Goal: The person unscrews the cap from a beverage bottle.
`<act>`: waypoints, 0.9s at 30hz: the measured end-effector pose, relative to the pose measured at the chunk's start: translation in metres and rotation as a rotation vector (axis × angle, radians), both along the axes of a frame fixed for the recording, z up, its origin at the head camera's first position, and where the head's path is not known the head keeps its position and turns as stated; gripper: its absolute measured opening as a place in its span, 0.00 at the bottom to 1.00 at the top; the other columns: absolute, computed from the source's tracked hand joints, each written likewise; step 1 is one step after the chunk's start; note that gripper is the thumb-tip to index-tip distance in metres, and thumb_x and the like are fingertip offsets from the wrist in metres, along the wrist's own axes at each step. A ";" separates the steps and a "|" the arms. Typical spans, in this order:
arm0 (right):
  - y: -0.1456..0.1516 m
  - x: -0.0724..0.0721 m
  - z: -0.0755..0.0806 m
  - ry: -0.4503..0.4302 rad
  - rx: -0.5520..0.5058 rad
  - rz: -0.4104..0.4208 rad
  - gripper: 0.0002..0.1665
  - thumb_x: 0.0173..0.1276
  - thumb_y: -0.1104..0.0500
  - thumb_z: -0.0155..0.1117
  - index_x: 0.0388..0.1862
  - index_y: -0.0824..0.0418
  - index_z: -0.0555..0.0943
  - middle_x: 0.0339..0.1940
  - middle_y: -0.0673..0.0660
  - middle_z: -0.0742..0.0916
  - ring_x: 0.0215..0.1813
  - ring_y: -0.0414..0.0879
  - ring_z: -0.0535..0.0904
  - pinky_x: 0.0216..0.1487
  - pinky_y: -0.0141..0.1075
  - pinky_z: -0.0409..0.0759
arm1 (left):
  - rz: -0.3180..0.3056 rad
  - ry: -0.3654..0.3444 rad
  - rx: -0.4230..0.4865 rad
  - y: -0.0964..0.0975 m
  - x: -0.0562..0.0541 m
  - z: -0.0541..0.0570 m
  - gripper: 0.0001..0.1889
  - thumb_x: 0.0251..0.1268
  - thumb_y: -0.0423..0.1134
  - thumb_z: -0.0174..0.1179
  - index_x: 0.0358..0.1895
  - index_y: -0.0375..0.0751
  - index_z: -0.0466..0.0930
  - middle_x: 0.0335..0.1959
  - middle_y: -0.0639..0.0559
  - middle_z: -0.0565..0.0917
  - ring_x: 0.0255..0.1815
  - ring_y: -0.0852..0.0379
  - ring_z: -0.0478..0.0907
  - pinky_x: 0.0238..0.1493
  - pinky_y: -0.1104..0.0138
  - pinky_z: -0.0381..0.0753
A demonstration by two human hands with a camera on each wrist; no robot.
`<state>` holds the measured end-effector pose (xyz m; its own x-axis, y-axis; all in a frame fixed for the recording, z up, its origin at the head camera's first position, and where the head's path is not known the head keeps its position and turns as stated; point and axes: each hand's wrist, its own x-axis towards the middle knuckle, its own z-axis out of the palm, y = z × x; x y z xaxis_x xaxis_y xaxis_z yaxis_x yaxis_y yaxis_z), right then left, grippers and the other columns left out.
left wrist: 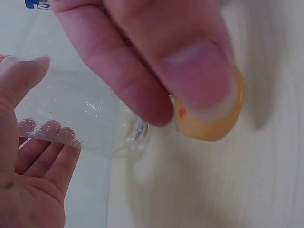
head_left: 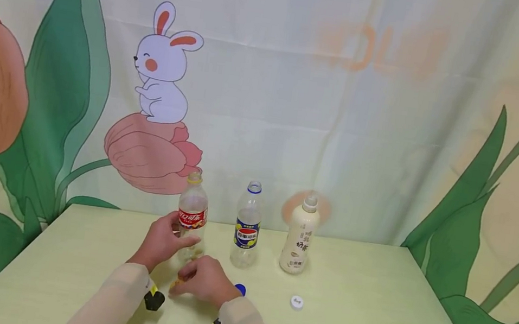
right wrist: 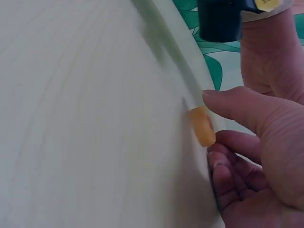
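My left hand [head_left: 160, 239] is round a clear cola bottle [head_left: 193, 208] with a red label, thumb on the near side and fingers behind. The bottle stands upright, its mouth uncapped, a yellow ring at the neck. Low in front of it, my right hand [head_left: 206, 281] has thumb and fingertips at an orange bottle cap [right wrist: 203, 126], close over the table. In the left wrist view the right thumb partly covers the orange cap [left wrist: 211, 126], and the clear lower bottle [left wrist: 90, 114] lies between the left thumb and fingers.
To the right stand an uncapped clear bottle [head_left: 247, 231] with a blue label and a cream milk-tea bottle [head_left: 299, 238]. A blue cap [head_left: 240, 289], partly hidden by the right hand, and a white cap [head_left: 297, 302] lie on the table [head_left: 368, 308]. A printed curtain [head_left: 257, 101] hangs behind.
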<state>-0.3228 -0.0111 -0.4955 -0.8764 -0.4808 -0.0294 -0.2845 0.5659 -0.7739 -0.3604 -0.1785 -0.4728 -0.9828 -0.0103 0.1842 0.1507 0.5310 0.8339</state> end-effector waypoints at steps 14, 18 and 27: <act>0.041 0.021 0.059 0.036 -0.003 0.028 0.15 0.58 0.50 0.81 0.41 0.55 0.91 0.36 0.45 0.90 0.36 0.33 0.81 0.37 0.28 0.81 | -0.050 -0.052 -0.093 -0.003 0.010 0.007 0.49 0.54 0.56 0.78 0.74 0.39 0.64 0.70 0.35 0.76 0.73 0.33 0.70 0.73 0.41 0.71; 0.071 0.033 0.088 0.150 -0.107 0.014 0.16 0.62 0.51 0.78 0.47 0.54 0.90 0.45 0.49 0.90 0.43 0.37 0.84 0.43 0.28 0.84 | -0.059 -0.081 -0.149 -0.010 0.018 0.021 0.58 0.51 0.66 0.75 0.79 0.41 0.56 0.79 0.36 0.64 0.79 0.32 0.60 0.75 0.36 0.65; 0.145 0.046 0.136 0.653 -0.007 -0.138 0.21 0.61 0.55 0.79 0.53 0.56 0.86 0.56 0.51 0.84 0.60 0.49 0.78 0.59 0.43 0.84 | 0.031 0.139 -0.447 -0.039 0.044 0.041 0.51 0.62 0.59 0.68 0.81 0.40 0.53 0.79 0.35 0.61 0.78 0.33 0.59 0.72 0.34 0.67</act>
